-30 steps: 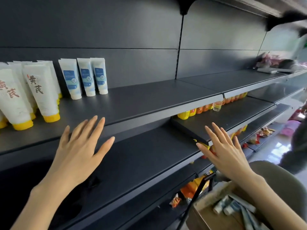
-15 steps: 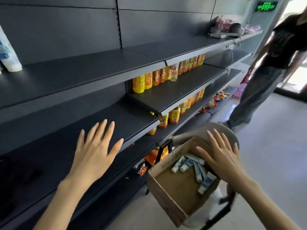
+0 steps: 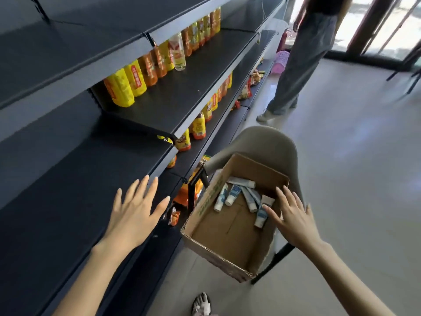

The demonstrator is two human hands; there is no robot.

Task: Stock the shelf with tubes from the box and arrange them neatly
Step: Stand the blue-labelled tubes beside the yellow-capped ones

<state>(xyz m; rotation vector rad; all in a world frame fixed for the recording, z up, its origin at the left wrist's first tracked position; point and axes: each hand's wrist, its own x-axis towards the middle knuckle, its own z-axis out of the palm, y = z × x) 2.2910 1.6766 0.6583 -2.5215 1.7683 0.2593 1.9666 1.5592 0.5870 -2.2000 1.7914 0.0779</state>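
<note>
An open cardboard box (image 3: 205,202) rests on a beige chair beside the shelving. Several white tubes with blue labels (image 3: 233,195) lie loose at its far end. My right hand (image 3: 293,218) hovers over the box's right side, fingers spread, its fingertips at one tube (image 3: 262,213) without gripping it. My left hand (image 3: 136,213) is spread flat above the dark shelf (image 3: 68,190), holding nothing. The stocked tubes on the upper shelf are out of view.
Yellow and orange bottles (image 3: 145,78) line the shelves to the right, with snack packets (image 3: 196,128) lower down. The beige chair (image 3: 262,142) has black legs. Another person (image 3: 303,55) stands on the grey floor beyond it. A sandalled foot (image 3: 201,304) shows at the bottom.
My view has swung right and down, from the upper shelf with its tubes to the box. My right hand has come down over the box to the tubes; my left stays spread.
</note>
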